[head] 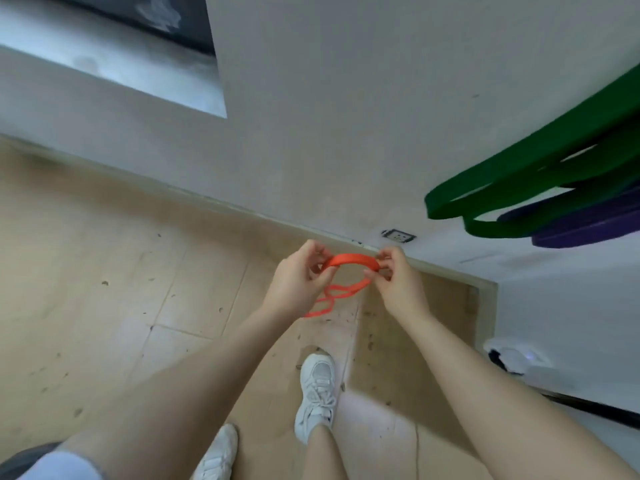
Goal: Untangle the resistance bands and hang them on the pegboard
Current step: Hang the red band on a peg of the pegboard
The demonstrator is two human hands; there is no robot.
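No brand, label or writing can be read anywhere in the view.

The floor [104, 271] is laid with beige tiles, speckled with small dark marks, and runs from 9 o'clock to 6 o'clock. A pale grey wall [311, 116] fills the upper half, meeting the floor along a skirting line that slants down toward 3 o'clock. A wall socket [398, 235] sits low on the wall, just above that line. At 11 o'clock a recessed ledge [114, 67] is set into the wall. At 2 to 3 o'clock green bands [540, 174] and a purple band [581, 226] hang in loops against the wall; what they hang from lies beyond the edge. The person's two white sneakers [317, 393] stand on the tiles at 6 o'clock. A white and dark object at 4 o'clock is too blurred to identify.

Near the centre, the left hand [298, 278] and the right hand [401, 282] hold an orange band [353, 260] between them. Each hand pinches one end of a short arched stretch of it, fingers curled round the strip. The rest of the orange band droops below the left hand in twisted loops, clear of the floor.
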